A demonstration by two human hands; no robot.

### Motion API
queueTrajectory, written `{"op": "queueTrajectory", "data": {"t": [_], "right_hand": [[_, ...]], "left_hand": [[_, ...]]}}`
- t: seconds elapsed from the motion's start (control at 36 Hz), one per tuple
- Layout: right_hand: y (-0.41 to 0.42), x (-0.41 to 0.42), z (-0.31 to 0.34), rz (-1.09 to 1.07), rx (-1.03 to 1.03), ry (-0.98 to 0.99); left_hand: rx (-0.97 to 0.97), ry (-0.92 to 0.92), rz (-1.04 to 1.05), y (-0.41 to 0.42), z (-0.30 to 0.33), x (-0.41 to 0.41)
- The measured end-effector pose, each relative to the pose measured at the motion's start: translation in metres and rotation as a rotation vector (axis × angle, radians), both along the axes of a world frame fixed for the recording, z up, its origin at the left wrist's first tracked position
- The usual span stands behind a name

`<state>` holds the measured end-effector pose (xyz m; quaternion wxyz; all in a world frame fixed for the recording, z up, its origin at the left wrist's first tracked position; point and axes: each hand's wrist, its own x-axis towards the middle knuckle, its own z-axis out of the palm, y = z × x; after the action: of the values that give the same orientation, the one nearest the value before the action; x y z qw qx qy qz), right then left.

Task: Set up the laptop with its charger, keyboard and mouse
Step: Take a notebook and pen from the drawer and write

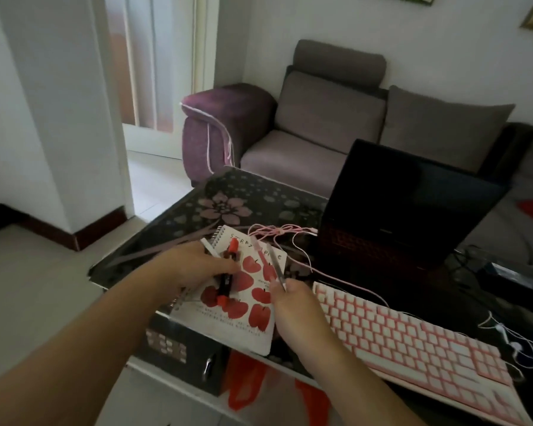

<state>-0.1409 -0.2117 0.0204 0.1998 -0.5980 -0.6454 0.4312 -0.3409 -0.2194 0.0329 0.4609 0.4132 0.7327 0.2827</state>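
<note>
1. Laptop (410,204) is open and upright at the far right of the surface (228,192), screen dark. Can't tell if it's powered.
2. Keyboard (413,339) (pink/white) lies in front of the laptop at the near right edge, angled. Its pink cable (293,241) runs toward the laptop's left side; the plug end is too small to tell whether it's seated.
3. Charger: dark cables and a dark block (514,272) sit right of the laptop, too dim to confirm as the charger or as plugged in.
4. Mouse: not visible anywhere.
5. Left hand (194,265) grips a black-and-red marker (226,272), with a white pen (210,249) poking out past the fingers, over a spiral notebook (237,302) with red apple print.
6. Right hand (293,299) pinches a grey pen (276,269) just beside the keyboard's left end.
7. Judgement: roughly mid-task. Laptop and keyboard are placed; hands are busy with stationery, probably clearing space. Left: confirm charger, find and place the mouse.
</note>
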Motion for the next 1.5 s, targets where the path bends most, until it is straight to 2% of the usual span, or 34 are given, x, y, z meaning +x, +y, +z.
{"op": "queueTrajectory", "data": {"t": [0.19,0.31,0.36,0.5,0.72,0.89,1.06,1.17,1.5], "right_hand": [[0.007,-0.017,-0.02,0.141,0.241,-0.464],[0.008,-0.02,-0.016,0.196,0.318,-0.691],[0.01,-0.017,-0.014,0.216,0.325,-0.727],[0.014,-0.012,-0.015,0.28,0.334,-0.731],[0.018,-0.013,-0.019,0.322,0.402,-0.736],[0.021,-0.014,-0.024,0.36,0.414,-0.615],[0.024,-0.013,-0.029,0.341,0.332,-0.456],[0.03,-0.011,-0.034,0.316,0.296,-0.42],[0.034,-0.013,-0.035,0.291,0.26,-0.403]], "left_hand": [[-0.025,0.489,0.024,0.016,-0.034,-0.001],[0.013,0.622,0.008,0.019,-0.037,0.004],[-0.002,0.661,-0.011,0.02,-0.036,0.006],[-0.037,0.728,-0.036,0.017,-0.029,0.006],[0.016,0.786,-0.013,0.015,-0.024,0.012],[0.064,0.785,0.03,0.016,-0.024,0.01],[0.092,0.645,0.086,0.018,-0.025,-0.005],[0.095,0.512,0.127,0.018,-0.024,-0.016],[0.063,0.598,0.18,0.017,-0.028,-0.03]]}}
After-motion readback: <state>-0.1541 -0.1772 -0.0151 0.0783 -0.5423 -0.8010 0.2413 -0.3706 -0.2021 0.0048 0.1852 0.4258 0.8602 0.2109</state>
